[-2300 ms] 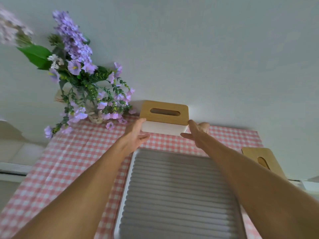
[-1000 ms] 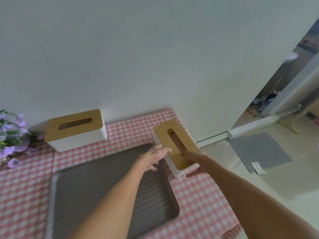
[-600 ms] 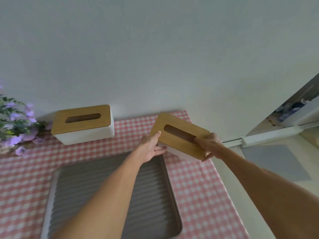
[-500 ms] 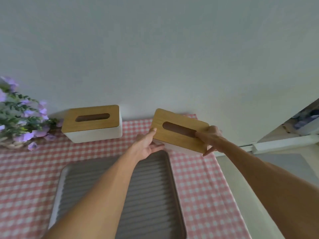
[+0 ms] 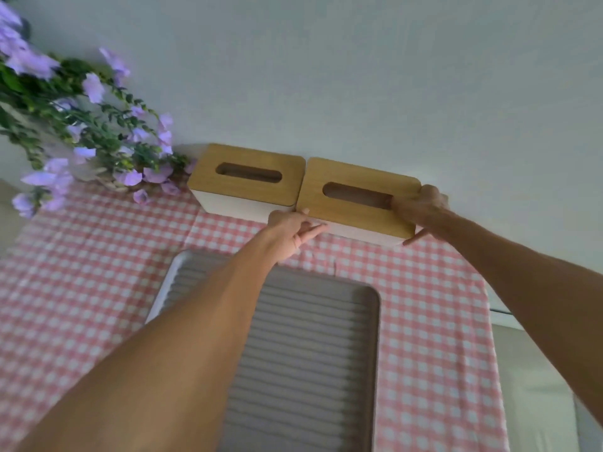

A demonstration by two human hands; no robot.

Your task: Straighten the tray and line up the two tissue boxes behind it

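Two white tissue boxes with wooden lids stand side by side against the wall, their ends touching. The left tissue box (image 5: 248,177) stands free. I hold the right tissue box (image 5: 355,199) between both hands: my left hand (image 5: 293,228) grips its near left corner, my right hand (image 5: 419,208) its right end. The grey ribbed tray (image 5: 313,337) lies in front of the boxes on the pink checked cloth, partly hidden under my left forearm.
A vase of purple flowers (image 5: 81,132) stands at the far left, its blooms reaching the left box. The pink checked cloth (image 5: 424,305) ends at the table's right edge. The white wall (image 5: 359,76) runs directly behind the boxes.
My hands carried the right tissue box from the table's right side back to the wall, turned it and brought it against the left box. The view swung left.
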